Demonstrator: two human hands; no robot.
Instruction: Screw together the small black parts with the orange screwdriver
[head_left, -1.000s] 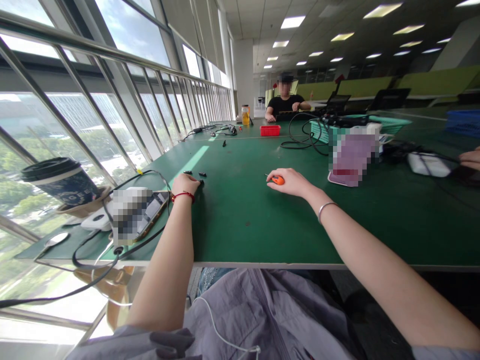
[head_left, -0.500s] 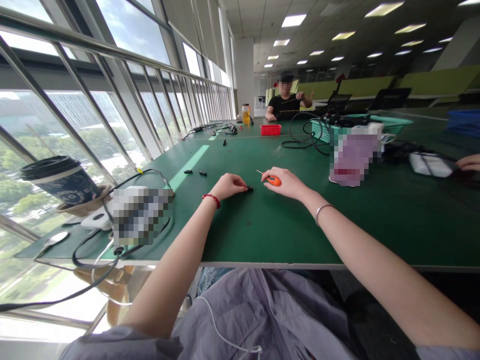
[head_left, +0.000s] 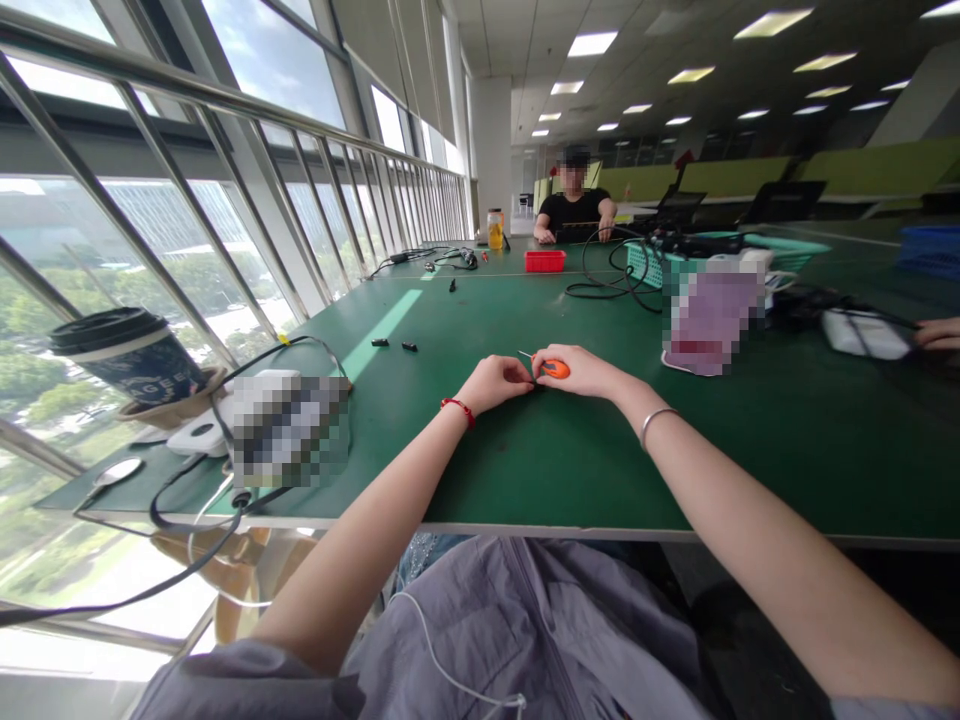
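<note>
My right hand [head_left: 581, 371] is closed around an orange-handled screwdriver [head_left: 556, 369], whose thin metal shaft points left and away from me. Close against its fingertips is my left hand [head_left: 495, 382], pinching a small black part [head_left: 535, 382] just above the green table [head_left: 600, 460]. Fingers cover most of that part, so its shape cannot be told. Farther left on the table lie two short black pieces [head_left: 380, 343], side by side and apart from my hands. Another small black piece [head_left: 452, 286] is farther back.
At left are a lidded paper cup [head_left: 131, 365], a white power strip [head_left: 206, 430] with cables, and a spoon [head_left: 116, 473]. Toward the back are a red tray [head_left: 545, 262] and a teal basket [head_left: 649, 265]. A person [head_left: 574, 210] sits opposite; another person's hand [head_left: 939, 333] shows at right.
My left hand has moved right with the small black part, bringing it up to my right hand's fingertips. The person opposite has lowered a raised hand.
</note>
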